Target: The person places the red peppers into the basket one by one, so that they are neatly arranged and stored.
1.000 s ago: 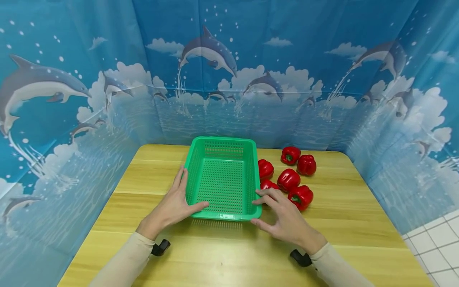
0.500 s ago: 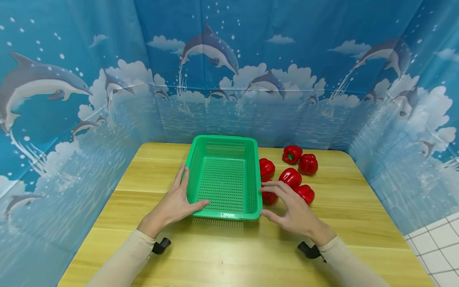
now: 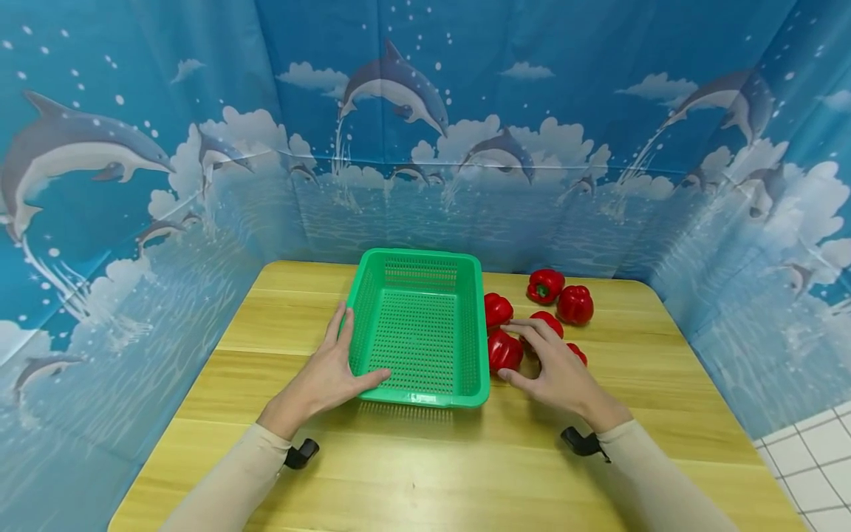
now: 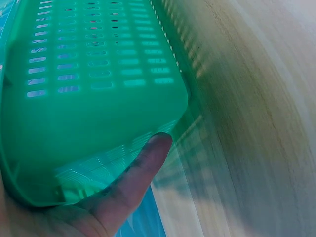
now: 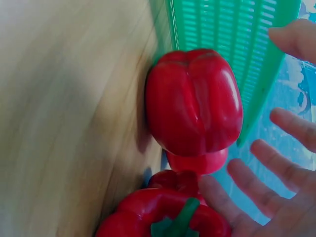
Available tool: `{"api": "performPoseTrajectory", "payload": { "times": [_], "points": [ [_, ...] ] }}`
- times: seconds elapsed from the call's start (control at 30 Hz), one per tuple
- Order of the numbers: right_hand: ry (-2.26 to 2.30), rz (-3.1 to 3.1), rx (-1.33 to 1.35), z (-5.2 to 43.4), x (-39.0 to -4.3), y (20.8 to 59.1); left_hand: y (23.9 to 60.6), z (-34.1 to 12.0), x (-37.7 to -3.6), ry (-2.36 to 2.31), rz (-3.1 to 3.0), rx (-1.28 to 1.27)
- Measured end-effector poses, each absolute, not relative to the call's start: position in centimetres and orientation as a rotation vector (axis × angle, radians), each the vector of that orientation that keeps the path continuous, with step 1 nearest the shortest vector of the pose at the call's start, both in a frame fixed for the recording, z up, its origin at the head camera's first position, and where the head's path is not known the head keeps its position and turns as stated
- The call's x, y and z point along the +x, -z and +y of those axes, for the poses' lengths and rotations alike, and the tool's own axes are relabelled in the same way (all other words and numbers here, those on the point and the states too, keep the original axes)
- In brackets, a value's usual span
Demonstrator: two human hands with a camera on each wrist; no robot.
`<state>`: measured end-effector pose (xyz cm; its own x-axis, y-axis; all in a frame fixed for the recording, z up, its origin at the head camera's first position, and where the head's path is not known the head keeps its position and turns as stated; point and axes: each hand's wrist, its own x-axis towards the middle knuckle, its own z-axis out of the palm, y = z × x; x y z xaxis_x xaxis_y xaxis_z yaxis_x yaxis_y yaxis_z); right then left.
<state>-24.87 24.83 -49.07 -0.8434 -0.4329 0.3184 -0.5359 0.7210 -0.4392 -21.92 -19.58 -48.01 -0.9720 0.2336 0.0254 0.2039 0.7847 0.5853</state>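
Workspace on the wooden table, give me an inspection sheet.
Surface: wooden table, bare around the items.
Job's things: green basket, nothing in it; six red peppers on the table at its right, nearest pepper beside its wall.
Clutter: nothing seen.
Hands: left hand grips the basket's near left corner; right hand spread over the peppers, gripping none.
Cables: nothing seen.
Surroundings: dolphin-print curtain on three sides; tiled floor.

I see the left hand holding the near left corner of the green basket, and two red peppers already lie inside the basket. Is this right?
Not quite. The left hand does hold the near left corner of the green basket, but the basket is empty. In the head view, the red peppers all lie on the wooden table to the basket's right, where the right hand reaches over them.
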Motion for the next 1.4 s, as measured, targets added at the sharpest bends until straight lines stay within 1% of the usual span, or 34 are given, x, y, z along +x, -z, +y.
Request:
{"api": "performPoseTrajectory", "payload": {
  "times": [0.4,0.63,1.07,1.4],
  "points": [
    [-0.663,-2.889,0.716,24.2,-26.2,48.4,47.8,-19.6,-22.0,-0.936,2.938,0.366],
    [-0.597,-2.967,0.658,23.6,-26.9,48.6,47.9,-19.7,-21.9,-0.929,2.939,0.36],
    [-0.715,-2.958,0.644,23.5,-27.1,49.3,48.2,-19.6,-21.8,-0.918,2.938,0.361],
    [-0.782,-2.939,0.677,23.3,-27.1,48.7,48.2,-19.6,-22.0,-0.928,2.943,0.358]
  ]
}}
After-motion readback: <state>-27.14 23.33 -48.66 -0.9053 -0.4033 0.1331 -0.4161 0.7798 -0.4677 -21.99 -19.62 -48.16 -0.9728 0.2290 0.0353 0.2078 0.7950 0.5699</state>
